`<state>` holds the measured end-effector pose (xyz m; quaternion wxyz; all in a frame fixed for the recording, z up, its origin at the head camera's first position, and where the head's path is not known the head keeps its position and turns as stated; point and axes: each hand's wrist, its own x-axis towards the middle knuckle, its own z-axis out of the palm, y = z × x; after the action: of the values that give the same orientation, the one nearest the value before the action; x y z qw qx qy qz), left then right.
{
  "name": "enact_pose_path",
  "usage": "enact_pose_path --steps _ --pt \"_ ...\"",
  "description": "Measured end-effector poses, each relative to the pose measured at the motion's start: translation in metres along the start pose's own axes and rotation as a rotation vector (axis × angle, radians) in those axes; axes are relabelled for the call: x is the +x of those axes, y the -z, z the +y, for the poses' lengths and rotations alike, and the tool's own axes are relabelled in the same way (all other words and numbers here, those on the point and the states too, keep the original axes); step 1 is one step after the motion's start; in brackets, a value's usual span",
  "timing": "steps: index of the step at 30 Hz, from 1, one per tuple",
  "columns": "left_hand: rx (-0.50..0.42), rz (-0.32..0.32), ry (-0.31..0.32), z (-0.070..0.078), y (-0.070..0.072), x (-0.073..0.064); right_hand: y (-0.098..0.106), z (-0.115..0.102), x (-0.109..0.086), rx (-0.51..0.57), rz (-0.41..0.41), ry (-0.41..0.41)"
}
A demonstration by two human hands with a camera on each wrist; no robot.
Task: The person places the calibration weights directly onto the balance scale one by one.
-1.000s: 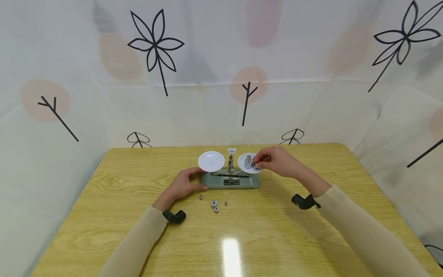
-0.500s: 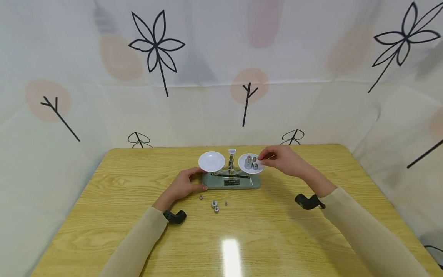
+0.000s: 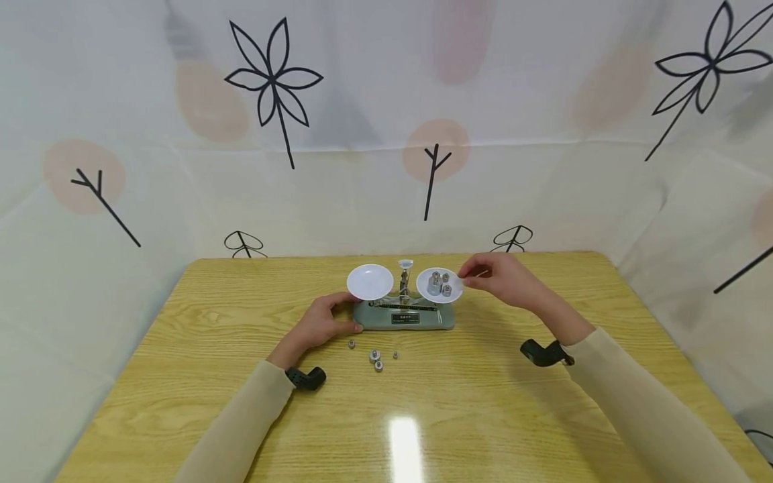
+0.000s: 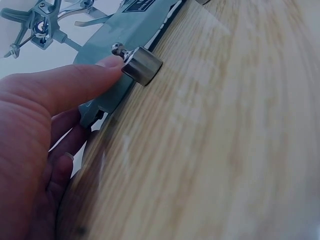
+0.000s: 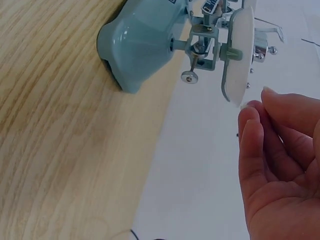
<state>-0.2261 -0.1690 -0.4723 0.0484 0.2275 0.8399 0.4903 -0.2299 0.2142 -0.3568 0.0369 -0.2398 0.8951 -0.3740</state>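
Note:
A grey-green balance scale stands on the wooden table. My left hand grips the left end of its base, thumb at the front and fingers behind, as the left wrist view shows. The left pan is bare. Three metal weights sit on the right pan: a large weight and two smaller ones. My right hand is beside that pan, fingertips right at its rim. In the right wrist view its fingers are relaxed and loosely bent, with nothing between them and the thumb.
Several loose weights lie on the table in front of the scale, including a larger one, one to its left and a tiny one. A patterned white cloth hangs behind the table's far edge.
My right hand has let go of a small weight on the right pan and drawn back rightward to the pan's rim. The left hand has kept its place on the base.

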Motion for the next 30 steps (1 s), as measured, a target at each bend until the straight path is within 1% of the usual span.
enact_pose_path --steps 3,9,12,19,26,30 --pt "0.006 0.0 0.008 0.0 0.001 0.0 -0.001 0.002 -0.001 0.012 0.007 -0.001" --pt "0.005 -0.003 -0.006 -0.004 0.001 0.0 -0.003 0.013 -0.003 0.033 0.014 -0.004" --pt "0.002 -0.003 -0.003 -0.005 0.001 0.001 -0.004 0.018 -0.005 0.042 0.017 -0.014" --pt "0.005 -0.001 0.018 -0.004 0.001 0.001 -0.01 0.027 -0.006 0.056 0.03 -0.062" --pt "0.007 -0.005 0.023 -0.002 0.002 0.0 -0.018 0.035 -0.008 0.086 0.027 -0.082" --pt "0.003 -0.009 0.032 -0.001 0.002 0.0 -0.024 0.037 -0.01 0.086 0.016 -0.093"
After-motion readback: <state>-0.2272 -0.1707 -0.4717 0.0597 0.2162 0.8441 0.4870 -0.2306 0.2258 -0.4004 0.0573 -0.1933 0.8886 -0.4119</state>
